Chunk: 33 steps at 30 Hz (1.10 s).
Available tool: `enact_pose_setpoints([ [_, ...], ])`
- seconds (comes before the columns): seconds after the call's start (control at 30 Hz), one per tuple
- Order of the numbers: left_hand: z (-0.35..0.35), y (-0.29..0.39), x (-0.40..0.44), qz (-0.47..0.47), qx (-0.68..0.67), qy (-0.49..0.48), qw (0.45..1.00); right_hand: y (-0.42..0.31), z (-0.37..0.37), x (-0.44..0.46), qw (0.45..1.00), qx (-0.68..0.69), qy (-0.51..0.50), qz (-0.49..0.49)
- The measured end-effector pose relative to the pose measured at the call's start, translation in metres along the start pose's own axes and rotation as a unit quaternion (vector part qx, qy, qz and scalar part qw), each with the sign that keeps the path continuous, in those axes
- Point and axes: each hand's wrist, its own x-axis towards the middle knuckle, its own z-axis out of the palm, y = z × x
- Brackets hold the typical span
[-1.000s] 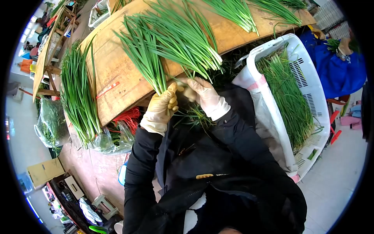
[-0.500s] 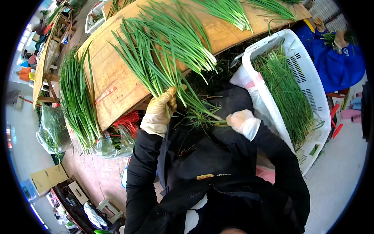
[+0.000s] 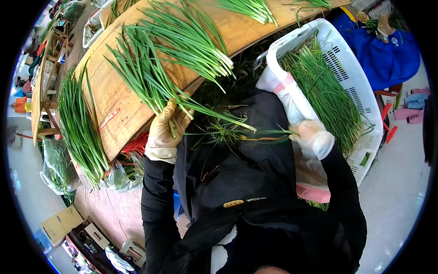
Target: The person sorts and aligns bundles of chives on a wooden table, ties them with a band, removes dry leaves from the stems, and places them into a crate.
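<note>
Green stalks [image 3: 142,77] over wooden tabletop [image 3: 106,89], pale floor [image 3: 397,182]

Bright light, fisheye-curved edges, black corners, right hand [image 3: 310,136] blurred, shadow under table [image 3: 130,98]

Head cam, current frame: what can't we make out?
All in the head view:
- Right hand: motion blur; can't tell how its fingertips meet the leaf end beside them.
- Stalk count in the left hand: hidden by fingers and overlapping leaves.
- Leaf tips of the far bunch: cut off by the top edge.
- Most of the white basket's floor: under piled greens.
- Apron print: too small to read.
</note>
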Motion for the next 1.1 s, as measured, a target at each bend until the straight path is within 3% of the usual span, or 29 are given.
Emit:
enact_pose_setpoints([
  [0.1, -0.007, -0.006, 0.005, -0.003, -0.008, -0.012, 1.0, -0.01, -0.019, -0.004, 0.956, 0.004, 0.273, -0.106],
  [0.17, -0.005, -0.006, 0.007, -0.011, -0.013, -0.029, 0.999, -0.032, -0.034, 0.011, 0.931, 0.187, 0.241, -0.202],
  [0.2, -0.002, -0.007, 0.007, -0.008, -0.013, -0.027, 1.0, -0.043, -0.023, 0.03, 0.888, 0.241, 0.288, -0.266],
  [0.27, 0.005, -0.008, 0.004, -0.004, -0.011, -0.009, 1.0, -0.071, -0.024, 0.053, 0.862, 0.372, 0.201, -0.278],
  [0.33, -0.007, -0.01, 0.005, -0.02, -0.038, -0.011, 0.999, -0.077, -0.046, 0.042, 0.901, 0.321, 0.164, -0.241],
  [0.37, -0.003, -0.007, 0.001, -0.019, -0.022, -0.017, 0.999, -0.073, -0.053, 0.045, 0.788, 0.268, 0.429, -0.35],
  [0.4, 0.001, -0.007, -0.002, -0.02, -0.007, -0.022, 1.0, -0.06, -0.061, 0.032, 0.766, 0.419, 0.366, -0.323],
  [0.43, -0.002, -0.009, -0.002, -0.019, -0.015, -0.026, 0.999, -0.053, -0.084, 0.01, 0.706, 0.567, 0.314, -0.284],
  [0.5, 0.011, -0.009, 0.0, -0.046, -0.006, -0.029, 0.999, -0.041, -0.112, -0.003, 0.66, 0.569, 0.405, -0.276],
  [0.57, 0.019, -0.011, 0.006, -0.06, 0.013, -0.051, 0.997, -0.05, -0.145, -0.006, 0.714, 0.497, 0.457, -0.184],
  [0.63, 0.023, -0.013, 0.012, -0.08, 0.006, -0.067, 0.995, -0.052, -0.154, 0.033, 0.755, 0.399, 0.496, -0.157],
  [0.7, 0.024, -0.018, 0.019, -0.094, 0.001, -0.067, 0.993, -0.057, -0.138, 0.094, 0.801, 0.227, 0.528, -0.166],
  [0.73, 0.033, -0.017, 0.018, -0.101, 0.017, -0.024, 0.994, -0.066, -0.138, 0.105, 0.823, 0.123, 0.533, -0.155],
  [0.8, 0.032, -0.02, 0.024, -0.098, 0.029, -0.018, 0.995, -0.076, -0.137, 0.115, 0.875, 0.158, 0.454, -0.065],
  [0.83, 0.031, -0.02, 0.028, -0.089, 0.018, -0.084, 0.992, -0.077, -0.14, 0.111, 0.888, 0.098, 0.449, -0.033],
  [0.87, 0.03, -0.022, 0.031, -0.09, 0.015, -0.085, 0.992, -0.078, -0.135, 0.114, 0.889, 0.094, 0.447, -0.031],
  [0.97, 0.032, -0.033, 0.04, -0.078, 0.03, 0.047, 0.995, -0.08, -0.109, 0.14, 0.854, 0.261, 0.433, -0.12],
  [1.0, 0.037, -0.037, 0.044, -0.081, 0.015, 0.06, 0.995, -0.077, -0.107, 0.147, 0.852, 0.365, 0.337, -0.163],
  [1.07, 0.039, -0.039, 0.051, -0.065, 0.006, 0.027, 0.997, -0.086, -0.105, 0.137, 0.766, 0.589, 0.142, -0.216],
  [1.1, 0.039, -0.042, 0.054, -0.042, 0.006, 0.031, 0.999, -0.092, -0.1, 0.136, 0.725, 0.636, 0.143, -0.223],
])
